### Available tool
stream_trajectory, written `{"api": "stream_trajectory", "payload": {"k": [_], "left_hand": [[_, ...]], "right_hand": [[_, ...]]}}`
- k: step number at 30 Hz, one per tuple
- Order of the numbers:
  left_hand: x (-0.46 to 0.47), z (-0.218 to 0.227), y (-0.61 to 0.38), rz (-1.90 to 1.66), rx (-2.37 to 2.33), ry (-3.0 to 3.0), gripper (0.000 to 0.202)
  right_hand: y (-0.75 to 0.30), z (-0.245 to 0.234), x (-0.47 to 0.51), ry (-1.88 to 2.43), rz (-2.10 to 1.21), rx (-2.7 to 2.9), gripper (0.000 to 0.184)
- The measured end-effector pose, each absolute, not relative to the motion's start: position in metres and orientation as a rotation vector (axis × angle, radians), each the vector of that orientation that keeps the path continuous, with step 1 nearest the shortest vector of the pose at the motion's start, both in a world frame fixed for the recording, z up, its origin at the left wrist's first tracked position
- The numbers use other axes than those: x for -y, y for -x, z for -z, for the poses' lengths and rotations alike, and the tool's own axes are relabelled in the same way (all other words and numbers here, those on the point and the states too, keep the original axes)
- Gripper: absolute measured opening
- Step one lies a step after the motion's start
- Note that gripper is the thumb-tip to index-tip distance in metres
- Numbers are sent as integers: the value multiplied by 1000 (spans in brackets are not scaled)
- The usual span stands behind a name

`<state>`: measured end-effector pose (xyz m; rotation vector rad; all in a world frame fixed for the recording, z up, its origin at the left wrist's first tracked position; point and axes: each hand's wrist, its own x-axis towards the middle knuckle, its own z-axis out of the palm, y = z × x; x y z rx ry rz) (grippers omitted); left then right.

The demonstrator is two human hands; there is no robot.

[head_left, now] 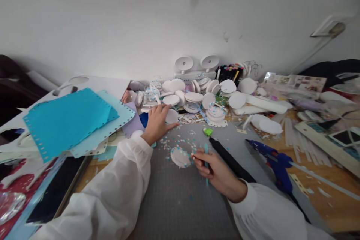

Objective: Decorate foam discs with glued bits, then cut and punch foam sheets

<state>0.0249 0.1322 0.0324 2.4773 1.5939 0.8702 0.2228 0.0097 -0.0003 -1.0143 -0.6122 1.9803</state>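
Note:
My left hand [160, 122] reaches toward the pile of white discs, thumb and fingers spread, beside a white disc [171, 116]. It is open, and I see nothing held in it. My right hand [213, 167] is closed around a thin teal stick [206, 153] that stands nearly upright through the fingers. Its thumb and forefinger pinch together at the right edge of a round white disc [180, 157] dotted with blue and white bits; whether a bit is between the fingertips is too small to tell. That disc lies on the grey cutting mat [180, 202] among scattered bits [168, 142].
White discs [194, 96] pile up along the back. On the right lie a black pen-like tool [230, 159] with a green tip, a blue glue gun [277, 165] and clear glue sticks [303, 144]. Blue punched sheets [70, 120] cover the left side. Markers [229, 75] stand behind.

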Motion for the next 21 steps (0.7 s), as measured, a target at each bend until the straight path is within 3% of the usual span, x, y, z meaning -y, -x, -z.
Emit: {"api": "stream_trajectory", "payload": {"k": [5,15,21], "left_hand": [[-110,-53,5,-1141,-1527,-2142,23],[-35,-50,72,-1101,-1694,-2024,24],[-55,-58,32,-946,-1628,-2353,18]], "right_hand": [[-225,7,-11,1012,-1972,620,32],[-225,18,-18,981,-1971,674,32],[-225,19,-15,981,-1974,702,28]]}}
